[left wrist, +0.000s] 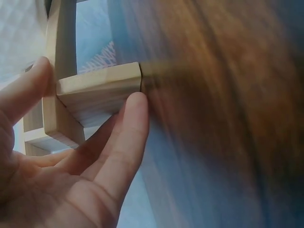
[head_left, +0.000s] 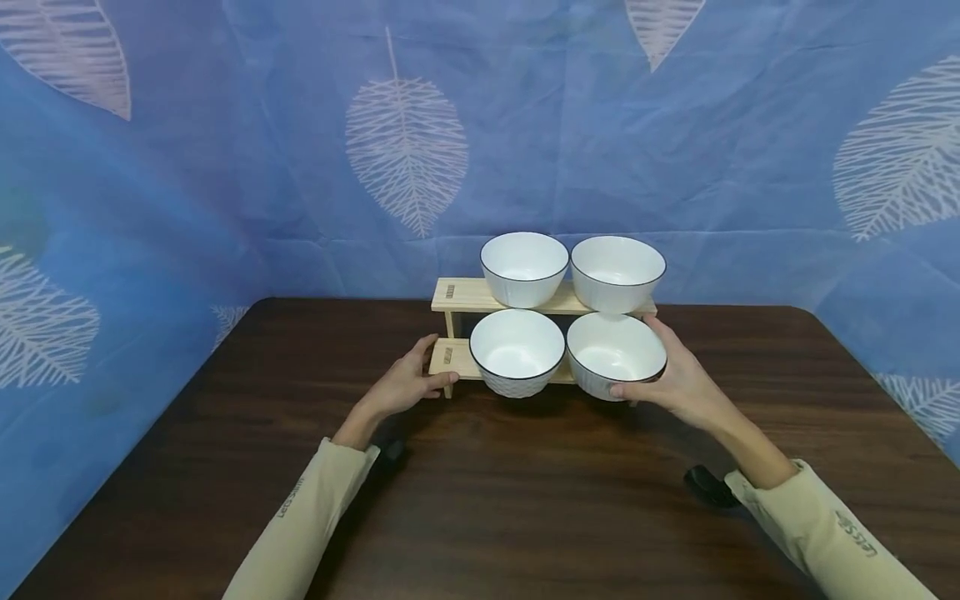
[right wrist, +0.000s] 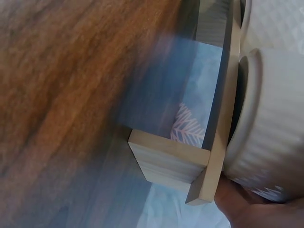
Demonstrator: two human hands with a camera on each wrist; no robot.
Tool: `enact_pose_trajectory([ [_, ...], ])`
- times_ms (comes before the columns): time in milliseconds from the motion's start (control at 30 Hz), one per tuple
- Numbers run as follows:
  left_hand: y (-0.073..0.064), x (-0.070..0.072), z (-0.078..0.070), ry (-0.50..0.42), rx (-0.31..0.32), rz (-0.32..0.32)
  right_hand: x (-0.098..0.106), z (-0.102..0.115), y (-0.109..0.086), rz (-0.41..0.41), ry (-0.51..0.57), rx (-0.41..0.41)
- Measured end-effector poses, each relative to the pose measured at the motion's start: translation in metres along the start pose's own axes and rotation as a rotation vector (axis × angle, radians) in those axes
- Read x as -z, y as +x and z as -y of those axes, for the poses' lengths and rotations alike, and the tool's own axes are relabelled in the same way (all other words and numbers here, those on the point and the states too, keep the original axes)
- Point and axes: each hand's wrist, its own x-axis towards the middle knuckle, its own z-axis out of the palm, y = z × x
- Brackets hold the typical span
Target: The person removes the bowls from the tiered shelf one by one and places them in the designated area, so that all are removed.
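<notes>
A two-tier wooden rack [head_left: 448, 357] stands near the back of the table, with two white, dark-rimmed bowls on each tier. My left hand [head_left: 405, 382] grips the left end of the lower tier. In the left wrist view its thumb lies on the board and its fingers reach the wooden leg [left wrist: 102, 88]. My right hand [head_left: 681, 383] holds the lower right bowl [head_left: 611, 350], thumb at the front and fingers round the right side, partly hidden. Beside it sits the lower left bowl [head_left: 517, 346]. The upper left bowl [head_left: 523, 258] and upper right bowl [head_left: 618, 262] are untouched.
The dark wooden table [head_left: 510, 500] extends in front and to both sides. A blue cloth [head_left: 510, 150] with white leaf prints hangs right behind the rack. Dark wrist-worn devices, one a black piece [head_left: 708, 486] by the right sleeve, sit under the wrists.
</notes>
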Motion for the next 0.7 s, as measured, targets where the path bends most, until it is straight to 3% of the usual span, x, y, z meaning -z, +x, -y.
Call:
enact_pose_trajectory([
  [367, -0.0017, -0.0017, 0.0004, -0.056, -0.017, 0.032, -0.0003, 0.0041, -0.0049, -0.044, -0.074, -0.021],
  [700, 0.0, -0.0033, 0.0024, -0.082, -0.007, 0.021, 0.0002, 0.0063, -0.0092, -0.042, -0.136, -0.095],
])
